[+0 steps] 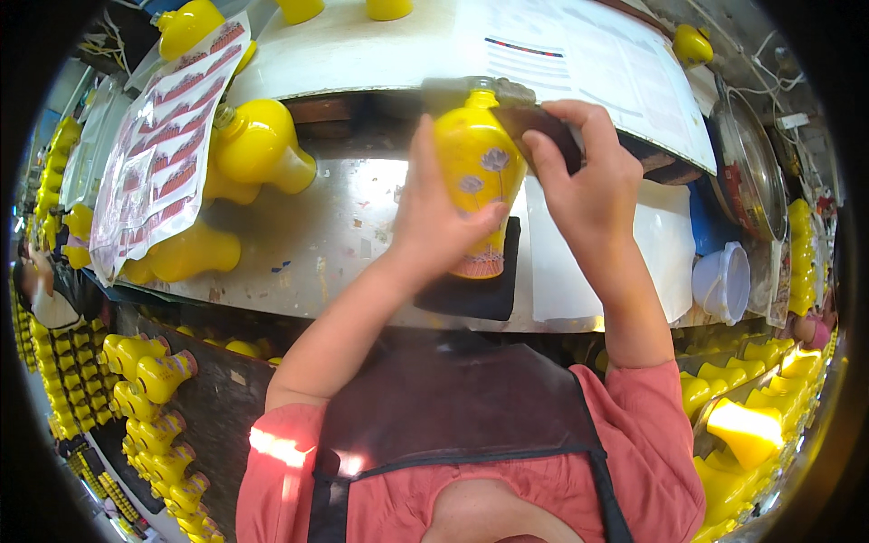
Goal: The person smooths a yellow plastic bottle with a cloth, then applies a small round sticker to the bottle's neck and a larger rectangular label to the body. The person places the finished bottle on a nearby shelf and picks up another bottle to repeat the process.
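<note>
A dark apron (pixel 444 398) over a pink-red top fills the near side, below the bench (pixel 348 240). A black pad (pixel 475 300) lies near the bench's front edge, with a blank white sheet (pixel 588 271) to its right. The yellow bottle (pixel 493 195), printed with purple flowers, is over the pad, neck pointing away; whether its base touches the pad I cannot tell. The left hand (pixel 444 217) grips it, thumb across the front, fingers along the left side. The fingers of the right hand (pixel 593 172) pinch a dark flat piece (pixel 548 131) against the bottle's upper right side. Leftward, more yellow bottles (pixel 262 145) lie beside a patterned sheet (pixel 172 136). Beyond is a raised white board (pixel 380 59).
</note>
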`<act>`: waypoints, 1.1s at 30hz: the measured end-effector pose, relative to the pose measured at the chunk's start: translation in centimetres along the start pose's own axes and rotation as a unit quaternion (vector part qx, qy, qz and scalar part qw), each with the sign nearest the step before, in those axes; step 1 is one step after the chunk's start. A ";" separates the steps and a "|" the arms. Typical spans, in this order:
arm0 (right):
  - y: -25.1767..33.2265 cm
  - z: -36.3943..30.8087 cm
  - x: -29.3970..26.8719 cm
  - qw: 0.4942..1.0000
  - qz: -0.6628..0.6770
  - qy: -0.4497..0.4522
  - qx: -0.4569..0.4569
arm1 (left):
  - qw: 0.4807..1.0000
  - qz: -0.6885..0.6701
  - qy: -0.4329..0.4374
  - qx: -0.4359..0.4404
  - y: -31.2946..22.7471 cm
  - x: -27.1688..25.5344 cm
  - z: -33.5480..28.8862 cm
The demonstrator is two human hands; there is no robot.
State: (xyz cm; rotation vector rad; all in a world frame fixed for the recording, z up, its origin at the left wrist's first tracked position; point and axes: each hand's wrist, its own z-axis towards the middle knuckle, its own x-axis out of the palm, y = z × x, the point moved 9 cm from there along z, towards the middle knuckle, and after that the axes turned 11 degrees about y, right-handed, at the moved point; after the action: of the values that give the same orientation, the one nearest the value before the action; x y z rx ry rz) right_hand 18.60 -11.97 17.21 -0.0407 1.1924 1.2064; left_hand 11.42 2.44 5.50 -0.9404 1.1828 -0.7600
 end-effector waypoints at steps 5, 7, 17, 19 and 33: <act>-1.6 -2.0 2.0 0.998 0.065 -0.001 -0.010 | 0.992 -0.120 0.014 -0.019 0.6 0.6 0.1; -3.7 -2.9 1.7 0.993 0.097 -0.067 0.026 | 0.998 -0.070 0.009 -0.006 0.4 0.7 -0.1; -1.4 -6.2 3.0 0.996 -0.001 0.002 -0.088 | 0.979 -0.198 0.033 0.038 1.6 1.0 0.0; -1.2 -5.4 2.8 0.993 -0.033 -0.029 -0.107 | 0.967 -0.251 0.029 0.044 1.4 1.1 -0.2; -4.7 -5.2 3.1 0.995 0.067 -0.075 -0.005 | 0.989 -0.133 0.036 -0.048 0.7 1.5 -1.1</act>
State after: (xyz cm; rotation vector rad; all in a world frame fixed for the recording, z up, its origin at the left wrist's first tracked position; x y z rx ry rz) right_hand 18.13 -14.92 10.19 0.1215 1.0708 1.3098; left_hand 10.71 1.17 4.13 -1.1741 1.1779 -0.9630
